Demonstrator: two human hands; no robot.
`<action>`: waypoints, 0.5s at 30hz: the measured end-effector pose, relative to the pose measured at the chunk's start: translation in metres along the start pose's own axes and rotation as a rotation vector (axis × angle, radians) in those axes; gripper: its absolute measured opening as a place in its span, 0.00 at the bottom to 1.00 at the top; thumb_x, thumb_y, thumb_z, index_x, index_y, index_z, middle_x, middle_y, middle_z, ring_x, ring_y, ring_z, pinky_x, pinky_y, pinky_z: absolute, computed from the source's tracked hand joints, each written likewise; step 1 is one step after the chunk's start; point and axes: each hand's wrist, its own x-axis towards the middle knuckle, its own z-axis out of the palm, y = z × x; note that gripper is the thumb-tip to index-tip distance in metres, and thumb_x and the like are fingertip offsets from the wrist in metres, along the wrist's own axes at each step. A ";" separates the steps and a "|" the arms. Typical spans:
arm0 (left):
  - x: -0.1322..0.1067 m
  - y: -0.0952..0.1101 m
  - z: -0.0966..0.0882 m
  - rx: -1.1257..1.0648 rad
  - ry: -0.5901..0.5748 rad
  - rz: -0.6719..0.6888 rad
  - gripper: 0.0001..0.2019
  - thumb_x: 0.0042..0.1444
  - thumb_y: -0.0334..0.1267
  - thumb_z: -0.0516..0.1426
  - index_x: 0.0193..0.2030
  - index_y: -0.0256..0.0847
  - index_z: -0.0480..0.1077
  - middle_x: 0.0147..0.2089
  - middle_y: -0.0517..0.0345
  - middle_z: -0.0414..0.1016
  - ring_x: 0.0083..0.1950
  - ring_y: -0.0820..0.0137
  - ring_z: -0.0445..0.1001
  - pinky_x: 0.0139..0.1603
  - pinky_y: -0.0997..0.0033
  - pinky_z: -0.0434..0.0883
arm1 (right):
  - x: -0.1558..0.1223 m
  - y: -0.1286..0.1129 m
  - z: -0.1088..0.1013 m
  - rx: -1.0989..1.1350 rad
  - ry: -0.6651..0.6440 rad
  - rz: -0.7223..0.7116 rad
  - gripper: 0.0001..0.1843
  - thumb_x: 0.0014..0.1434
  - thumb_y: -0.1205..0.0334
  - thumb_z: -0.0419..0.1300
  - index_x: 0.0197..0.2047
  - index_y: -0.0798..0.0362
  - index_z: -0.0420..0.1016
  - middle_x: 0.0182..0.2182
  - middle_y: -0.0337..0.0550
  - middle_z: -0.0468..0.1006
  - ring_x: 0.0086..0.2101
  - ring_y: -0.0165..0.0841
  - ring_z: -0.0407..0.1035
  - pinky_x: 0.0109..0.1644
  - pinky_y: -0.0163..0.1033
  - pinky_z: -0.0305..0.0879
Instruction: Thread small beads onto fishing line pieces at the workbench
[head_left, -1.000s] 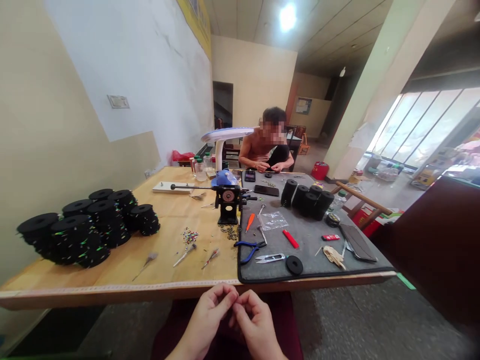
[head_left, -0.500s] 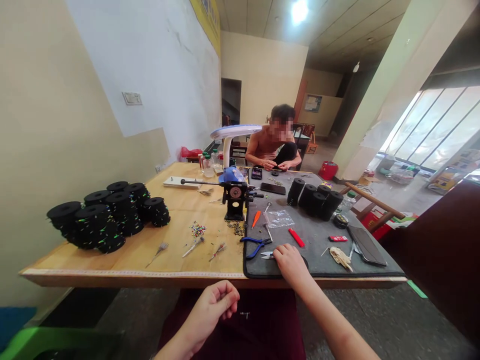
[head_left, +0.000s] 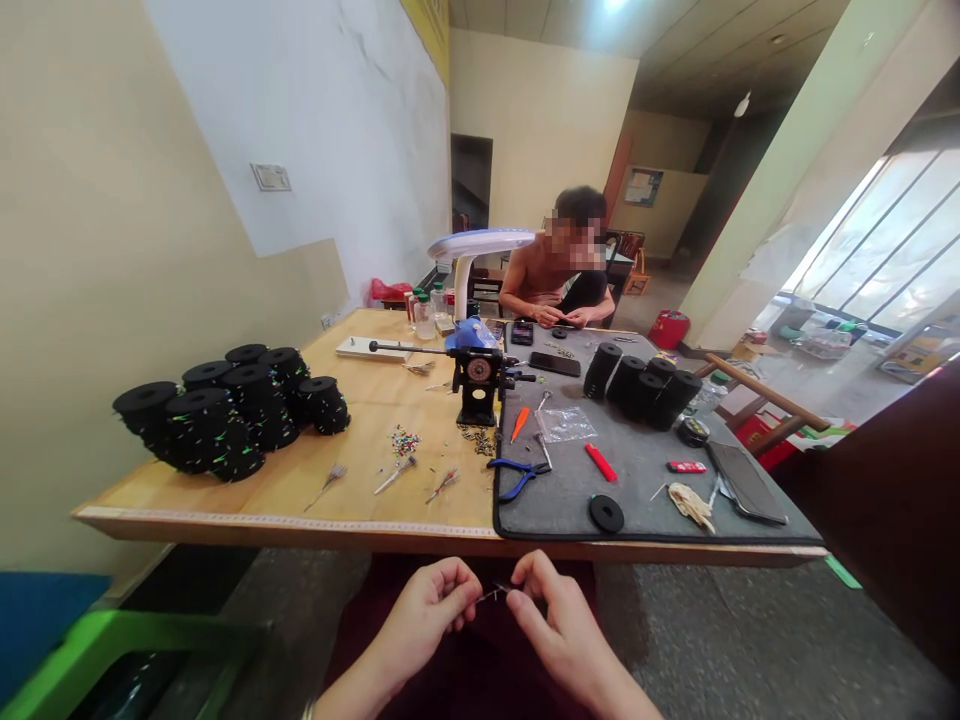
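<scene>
My left hand (head_left: 439, 600) is closed in a pinch over my lap, at the front edge of the table. A tiny, thin metallic-looking piece (head_left: 489, 597) sticks out from its fingertips; it is too small to name. Facing it, my right hand (head_left: 551, 605) is closed around small scissors (head_left: 502, 586), mostly hidden by the fingers. Their tips are close to the tiny piece; whether they touch I cannot tell. On the dark mat (head_left: 555, 525) beyond my hands lie a flat black foam spool (head_left: 606, 513) and blue-handled pliers (head_left: 517, 478).
Black foam spools (head_left: 199, 430) with colourful bits stand at left, plain black spools (head_left: 637, 380) at right. A black winding device (head_left: 478, 385) and lamp (head_left: 480, 242) stand mid-table. Small beads (head_left: 405, 440) lie on the wood. Another person (head_left: 559, 270) sits across the table.
My right hand has lifted the scissors off the mat and brought them down beside my left hand. The black spool beneath is now uncovered. My left hand stays pinched.
</scene>
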 end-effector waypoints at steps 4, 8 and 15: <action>0.000 -0.002 0.002 0.060 0.001 0.030 0.14 0.51 0.47 0.59 0.24 0.38 0.68 0.20 0.62 0.69 0.23 0.74 0.63 0.25 0.75 0.60 | -0.001 0.000 0.015 0.072 -0.033 0.082 0.16 0.65 0.54 0.48 0.30 0.52 0.66 0.25 0.37 0.72 0.26 0.29 0.64 0.30 0.31 0.54; 0.000 -0.003 0.003 0.106 -0.011 0.055 0.14 0.52 0.45 0.57 0.24 0.38 0.67 0.20 0.62 0.68 0.23 0.74 0.63 0.26 0.74 0.60 | 0.004 0.004 0.019 0.063 -0.039 0.109 0.15 0.64 0.53 0.50 0.30 0.52 0.67 0.24 0.37 0.73 0.26 0.30 0.65 0.30 0.32 0.54; 0.000 -0.006 0.004 0.120 -0.042 0.052 0.12 0.53 0.44 0.57 0.25 0.38 0.66 0.21 0.62 0.67 0.23 0.73 0.62 0.26 0.74 0.60 | 0.010 0.001 0.021 0.043 -0.036 0.098 0.13 0.63 0.55 0.52 0.30 0.52 0.68 0.25 0.37 0.75 0.26 0.29 0.66 0.30 0.31 0.53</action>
